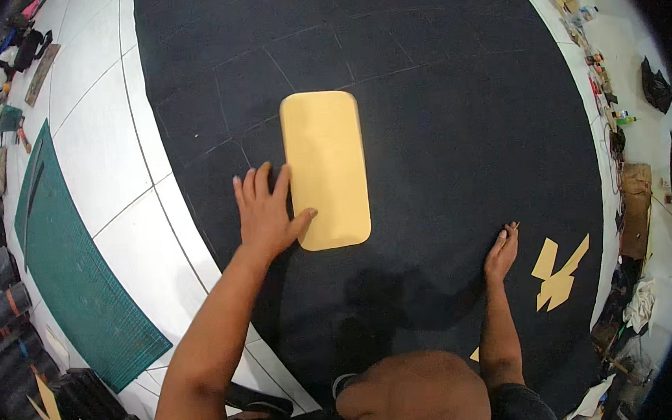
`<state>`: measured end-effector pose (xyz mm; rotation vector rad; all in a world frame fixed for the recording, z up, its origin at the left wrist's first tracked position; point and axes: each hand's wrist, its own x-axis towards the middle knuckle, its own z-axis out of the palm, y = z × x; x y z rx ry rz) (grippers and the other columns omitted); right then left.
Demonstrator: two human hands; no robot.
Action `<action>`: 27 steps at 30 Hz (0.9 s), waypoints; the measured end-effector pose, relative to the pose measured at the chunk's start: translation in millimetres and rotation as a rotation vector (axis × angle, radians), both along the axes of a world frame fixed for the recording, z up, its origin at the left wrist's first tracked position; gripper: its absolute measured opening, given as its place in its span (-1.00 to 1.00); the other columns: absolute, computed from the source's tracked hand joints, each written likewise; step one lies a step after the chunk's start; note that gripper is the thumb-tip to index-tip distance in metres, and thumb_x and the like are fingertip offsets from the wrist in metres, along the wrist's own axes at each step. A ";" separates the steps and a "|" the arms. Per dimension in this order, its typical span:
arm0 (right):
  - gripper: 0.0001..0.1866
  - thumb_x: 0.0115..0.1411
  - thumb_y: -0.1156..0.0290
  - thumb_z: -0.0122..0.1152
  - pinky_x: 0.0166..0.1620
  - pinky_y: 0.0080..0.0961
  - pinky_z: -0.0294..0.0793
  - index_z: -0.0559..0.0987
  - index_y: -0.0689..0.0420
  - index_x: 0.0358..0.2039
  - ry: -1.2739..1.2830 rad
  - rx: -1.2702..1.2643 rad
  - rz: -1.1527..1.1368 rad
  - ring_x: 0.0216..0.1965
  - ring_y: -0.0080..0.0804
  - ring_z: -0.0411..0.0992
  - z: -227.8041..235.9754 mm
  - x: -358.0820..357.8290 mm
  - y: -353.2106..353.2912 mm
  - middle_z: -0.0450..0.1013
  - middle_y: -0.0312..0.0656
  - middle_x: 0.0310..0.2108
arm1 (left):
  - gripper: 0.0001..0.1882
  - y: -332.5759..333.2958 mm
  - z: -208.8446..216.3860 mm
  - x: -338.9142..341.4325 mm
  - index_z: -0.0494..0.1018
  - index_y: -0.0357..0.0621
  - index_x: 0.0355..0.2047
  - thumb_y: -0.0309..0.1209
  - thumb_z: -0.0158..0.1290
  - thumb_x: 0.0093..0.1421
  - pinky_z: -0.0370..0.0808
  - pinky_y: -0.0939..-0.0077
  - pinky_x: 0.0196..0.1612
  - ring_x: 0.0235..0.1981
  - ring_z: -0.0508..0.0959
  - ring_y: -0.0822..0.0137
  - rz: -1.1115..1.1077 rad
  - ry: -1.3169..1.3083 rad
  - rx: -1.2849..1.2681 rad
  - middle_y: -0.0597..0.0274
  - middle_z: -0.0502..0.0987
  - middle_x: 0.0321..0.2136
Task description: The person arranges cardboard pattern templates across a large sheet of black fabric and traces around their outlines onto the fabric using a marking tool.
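Note:
A yellow rounded rectangular template [325, 171] lies flat on a large sheet of black material [442, 154]. My left hand [263, 212] is at its left side, fingers spread on the black sheet and the thumb on the template's lower left edge. Further right, my right hand [501, 254] hovers over or rests on the sheet with its fingers closed; a small tip shows at the fingertips, too little to name. Thin pale lines are drawn on the sheet beyond the template. Close to my right hand lie several angular yellow pieces [556, 278], partly overlapping.
A green cutting mat [80, 269] with a dark strip [34, 190] on it lies on white floor tiles [130, 250] at left. Assorted tools and bags line the left edge. Along the right wall are a black plastic bag [655, 84], brown cardboard [636, 210] and small bottles.

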<state>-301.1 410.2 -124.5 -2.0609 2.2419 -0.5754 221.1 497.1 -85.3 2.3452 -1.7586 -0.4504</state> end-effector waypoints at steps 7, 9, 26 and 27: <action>-0.56 0.51 0.27 -0.19 0.37 0.02 0.13 0.46 0.38 0.11 -0.039 0.014 -0.007 0.35 0.16 0.22 -2.0 -8.0 -0.3 0.32 0.19 0.29 | -0.30 -115.2 29.4 -3.4 0.31 0.46 0.37 -0.44 0.09 0.22 -0.20 -0.22 0.48 0.51 -0.08 -0.08 -0.484 -0.063 0.209 0.07 0.00 0.49; -0.57 0.51 0.28 -0.19 0.36 0.03 0.13 0.46 0.37 0.11 -0.035 0.045 -0.007 0.35 0.15 0.23 -0.8 1.2 2.2 0.32 0.19 0.29 | -0.28 -123.8 21.6 -18.9 0.35 0.52 0.33 -0.47 0.08 0.18 0.01 -0.15 0.44 0.47 0.10 -0.03 -0.706 -0.123 0.176 0.11 0.15 0.44; -0.66 0.43 0.36 -0.06 0.36 0.07 0.06 0.47 0.29 0.09 0.028 0.052 -0.003 0.36 0.15 0.19 3.3 -2.3 0.1 0.34 0.12 0.28 | -0.54 -128.4 2.0 -42.4 0.41 -0.05 0.20 -0.30 0.08 0.30 0.04 -0.28 0.42 0.42 0.12 -0.26 -0.595 0.250 0.137 -0.13 0.21 0.35; -0.66 0.43 0.37 -0.07 0.37 0.07 0.05 0.47 0.28 0.10 0.030 0.052 -0.006 0.37 0.14 0.18 3.0 -2.8 1.2 0.33 0.10 0.29 | -0.54 -131.7 1.7 -43.4 0.40 -0.03 0.22 -0.30 0.05 0.32 0.03 -0.28 0.43 0.43 0.12 -0.23 -0.604 0.227 0.144 -0.12 0.22 0.35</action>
